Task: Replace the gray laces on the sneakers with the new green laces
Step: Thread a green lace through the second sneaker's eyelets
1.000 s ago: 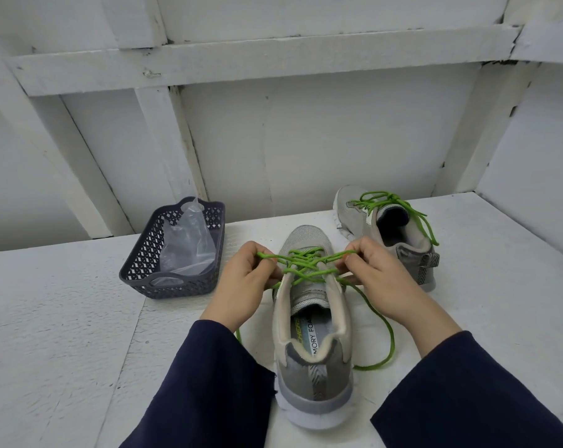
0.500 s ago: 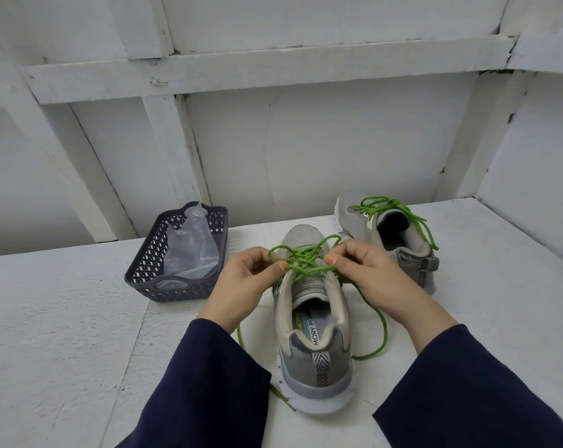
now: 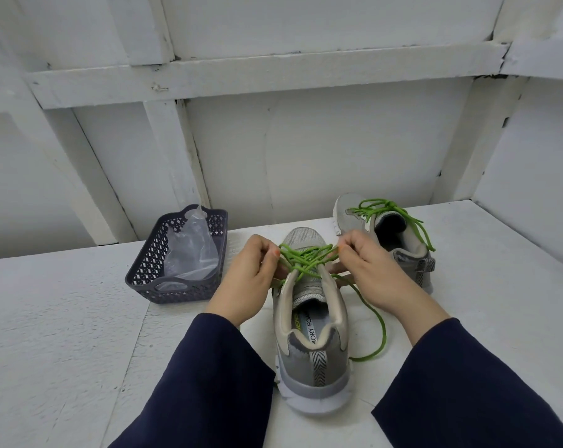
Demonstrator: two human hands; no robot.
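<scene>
Both hands work over the near sneaker on the table: left hand and right hand each pinch the green lace at the knot. An uneven tug could likely slip a loop free or leave the knot slack. The far sneaker, at right, is already laced.

Both dark sleeves run off the bottom edge. The left hand and right hand cover the bits of green lace they pinch. The right hand also hides part of the far sneaker. The words inside the near sneaker are half covered. What the clear bag in the basket holds is too hard to see.
</scene>
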